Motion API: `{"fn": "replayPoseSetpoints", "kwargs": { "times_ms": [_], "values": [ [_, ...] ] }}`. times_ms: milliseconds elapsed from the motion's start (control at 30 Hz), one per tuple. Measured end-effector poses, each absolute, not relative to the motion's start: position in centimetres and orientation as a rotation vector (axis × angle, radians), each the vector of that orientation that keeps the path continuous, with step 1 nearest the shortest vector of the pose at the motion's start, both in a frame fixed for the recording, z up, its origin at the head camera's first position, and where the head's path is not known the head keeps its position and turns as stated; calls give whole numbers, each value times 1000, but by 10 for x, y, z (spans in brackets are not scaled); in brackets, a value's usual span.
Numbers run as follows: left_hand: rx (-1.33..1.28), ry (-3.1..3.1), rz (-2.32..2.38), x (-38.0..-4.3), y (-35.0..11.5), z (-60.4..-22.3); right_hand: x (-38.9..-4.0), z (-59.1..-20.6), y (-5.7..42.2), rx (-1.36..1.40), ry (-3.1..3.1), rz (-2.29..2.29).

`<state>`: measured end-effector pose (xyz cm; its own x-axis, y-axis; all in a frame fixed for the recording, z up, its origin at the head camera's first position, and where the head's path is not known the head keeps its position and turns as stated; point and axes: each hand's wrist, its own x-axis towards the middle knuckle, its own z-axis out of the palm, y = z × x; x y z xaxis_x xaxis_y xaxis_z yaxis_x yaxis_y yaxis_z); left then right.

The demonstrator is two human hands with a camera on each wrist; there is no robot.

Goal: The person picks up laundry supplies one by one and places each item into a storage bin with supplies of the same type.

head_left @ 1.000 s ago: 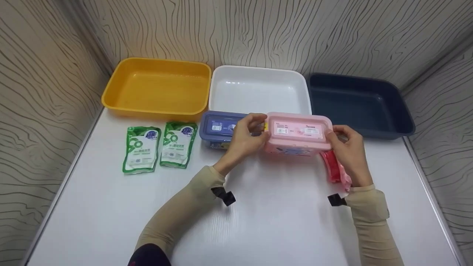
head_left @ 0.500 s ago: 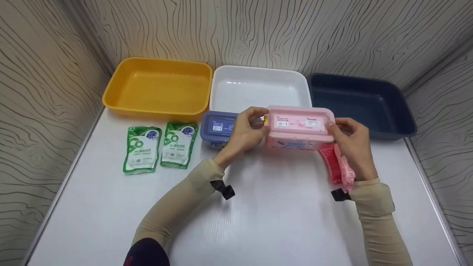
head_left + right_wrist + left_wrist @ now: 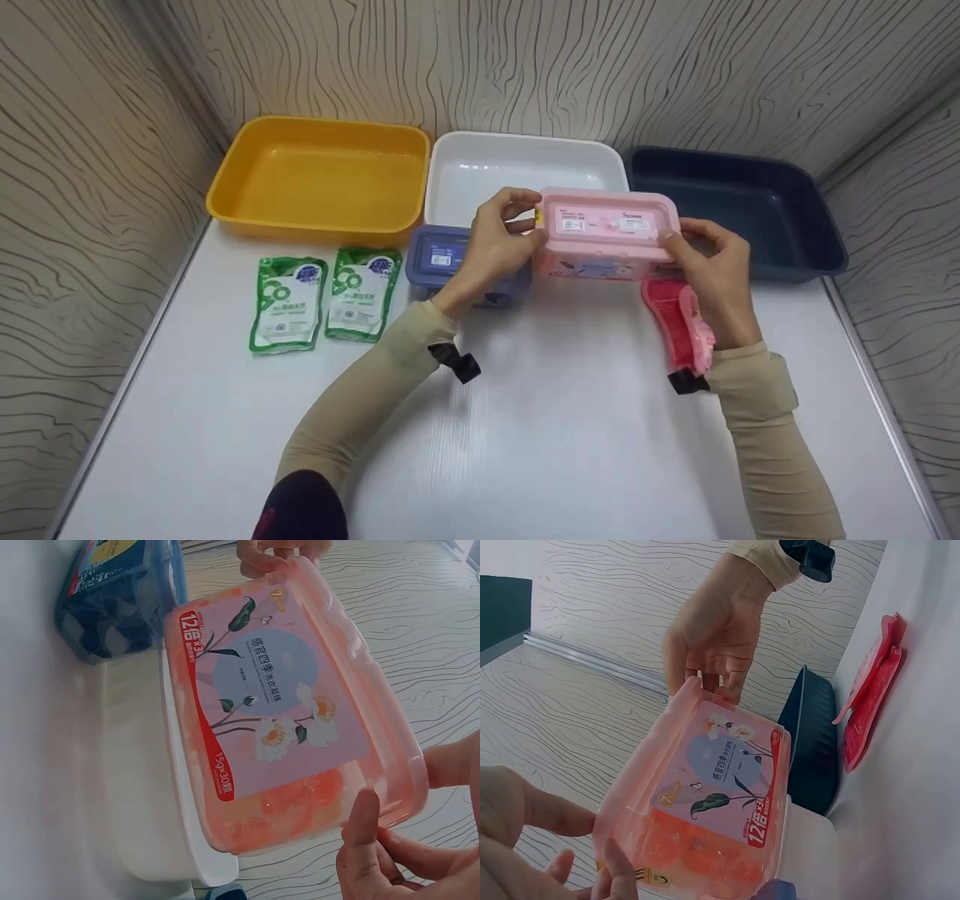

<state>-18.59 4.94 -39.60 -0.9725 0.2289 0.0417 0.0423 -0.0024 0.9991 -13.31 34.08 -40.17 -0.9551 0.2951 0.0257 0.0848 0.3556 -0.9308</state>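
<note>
A pink-lidded clear box of laundry pods (image 3: pixel 607 236) is held up by both hands, over the front of the white tray (image 3: pixel 525 139) in the head view. My left hand (image 3: pixel 499 244) pinches its left end between thumb and fingers. At the opposite end, my right hand (image 3: pixel 712 274) grips the lid edge. Orange pods and a flowered label show through the side in the left wrist view. Below my left hand stands a blue-lidded box (image 3: pixel 435 262), partly covered by that hand. Red and pink packets (image 3: pixel 675 322) lie below the right hand.
A yellow tray (image 3: pixel 319 226) stands at the back left, beside the white one. To the right is a dark blue tray (image 3: pixel 787 271). Two green-and-white pouches, a left pouch (image 3: pixel 289 307) and a right pouch (image 3: pixel 362 296), lie in front of the yellow tray. Patterned walls enclose the table.
Both hands have raised the pink box and moved it away from me, toward the white tray. More of the blue-lidded box and the red packets shows. The trays and pouches stay put.
</note>
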Motion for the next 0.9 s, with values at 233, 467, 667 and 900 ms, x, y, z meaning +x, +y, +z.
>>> {"fn": "replayPoseSetpoints", "kwargs": {
  "times_ms": [233,467,667,900],
  "values": [
    [287,2126,2109,-196,53,-391,-142,-402,341,-373,-2345,1703],
    [188,2088,2097,-208,57,-390,-155,-403,334,-365,-2127,1915],
    [224,2073,2067,-220,56,-389,-165,-402,331,-371,-2035,1987],
    [210,2054,2076,-234,57,-389,-180,-402,329,-323,-2047,1957]
  ]
}}
